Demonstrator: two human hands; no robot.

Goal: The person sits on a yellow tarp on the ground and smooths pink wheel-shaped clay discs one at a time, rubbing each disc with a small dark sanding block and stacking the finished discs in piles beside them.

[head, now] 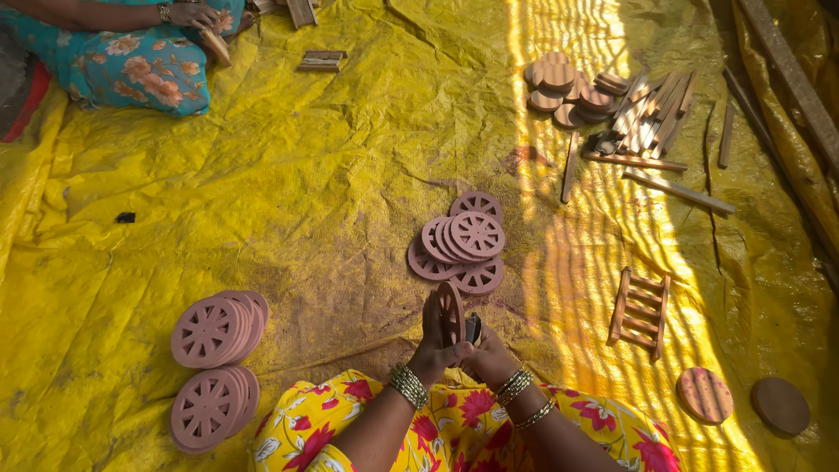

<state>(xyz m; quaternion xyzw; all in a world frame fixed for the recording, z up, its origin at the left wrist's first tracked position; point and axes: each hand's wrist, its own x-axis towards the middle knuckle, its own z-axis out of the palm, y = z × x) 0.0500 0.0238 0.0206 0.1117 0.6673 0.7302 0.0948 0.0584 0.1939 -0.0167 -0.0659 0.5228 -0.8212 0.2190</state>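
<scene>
Two hands meet close in front of your lap, over the yellow tarp. Your left hand is closed around a pink spoked wooden wheel, holding it upright on its edge. Your right hand is pressed against the left, its fingers curled on a small dark object just beside the wheel; you cannot tell what that object is.

Just beyond your hands lies a loose heap of pink wheels, overlapping flat on the tarp. To your left, two neat stacks of wheels lean one behind the other. To your right rest a small wooden ladder-like frame and two round wooden discs. Farther off sit more discs and wooden strips. At the top left, another person in a floral teal dress sits working.
</scene>
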